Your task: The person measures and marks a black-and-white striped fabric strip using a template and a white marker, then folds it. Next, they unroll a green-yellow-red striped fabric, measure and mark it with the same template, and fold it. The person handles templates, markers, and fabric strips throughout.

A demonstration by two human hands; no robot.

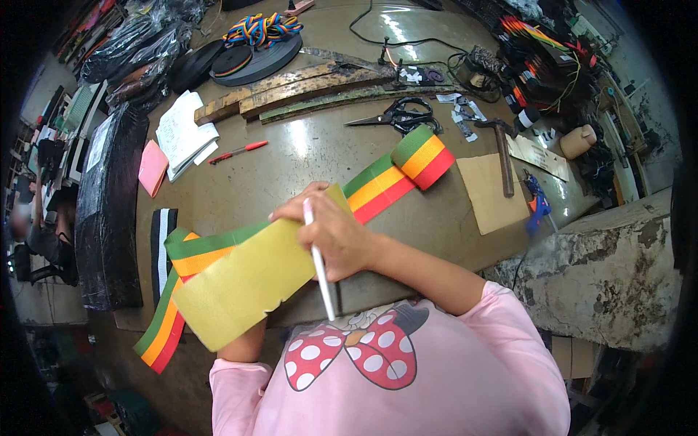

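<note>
1. At the far left a person sits in the background, beside one long bundle in black wrap (109, 225); it bears one pale label (99, 150), its print too small for me to read.
2. Next on the worktop (291, 156) come one black-and-white strap (164, 243), one folded pink paper (153, 168) and a few white sheets (185, 131) (handwritten, though I can't make out the lines), then one red pen (238, 152).
3. The green, yellow and red ribbon (212, 256), one length, has its loose end folded over at the left and passes behind the single yellow card (243, 280), which is notched along its lower edge.
4. The left forearm (243, 347) runs beneath that card; I cannot tell how the left hand's fingers stand, the card being in the way.
5. The right hand (334, 234), over the card's right end, has its fingers clamped on one white pen (320, 265), slanting down towards the shirt.
6. Beyond, the ribbon emerges and ends in one roll (423, 156), just below one pair of black scissors (403, 116).
7. Rightmost lie one tan board (483, 196), one dark-handled tool (503, 160) across it, and one blue glue gun (538, 203).
</note>
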